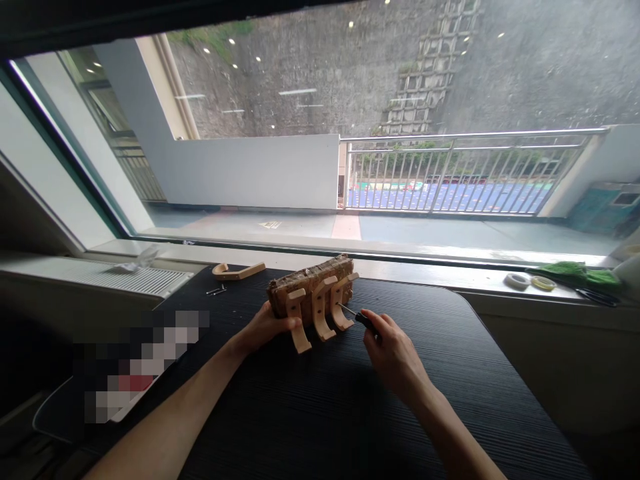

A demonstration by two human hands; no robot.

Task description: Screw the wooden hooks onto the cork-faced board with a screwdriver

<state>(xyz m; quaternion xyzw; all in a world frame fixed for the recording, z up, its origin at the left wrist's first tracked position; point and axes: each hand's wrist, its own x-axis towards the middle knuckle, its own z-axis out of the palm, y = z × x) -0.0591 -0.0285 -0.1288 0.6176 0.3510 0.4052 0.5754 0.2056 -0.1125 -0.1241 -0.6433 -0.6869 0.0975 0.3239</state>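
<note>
A rough, bark-edged wooden block point(313, 272) stands on the dark table, with three curved wooden hooks along its near face. My left hand point(267, 327) grips the block's left end, its thumb by the leftmost hook point(296, 313). The middle hook point(323, 310) has dark holes in it. In my right hand point(393, 347) is a screwdriver point(367, 323) with a black handle. Its thin shaft points left, and the tip meets the rightmost hook point(343, 310). Whether a screw sits under the tip is too small to tell.
A loose wooden hook point(239, 272) lies at the table's back left, with several screws point(217, 291) near it. Tape rolls point(517, 281) and a green cloth point(575, 273) rest on the right sill. The window ledge bounds the dark table point(450, 373) behind. A blurred flat item lies left.
</note>
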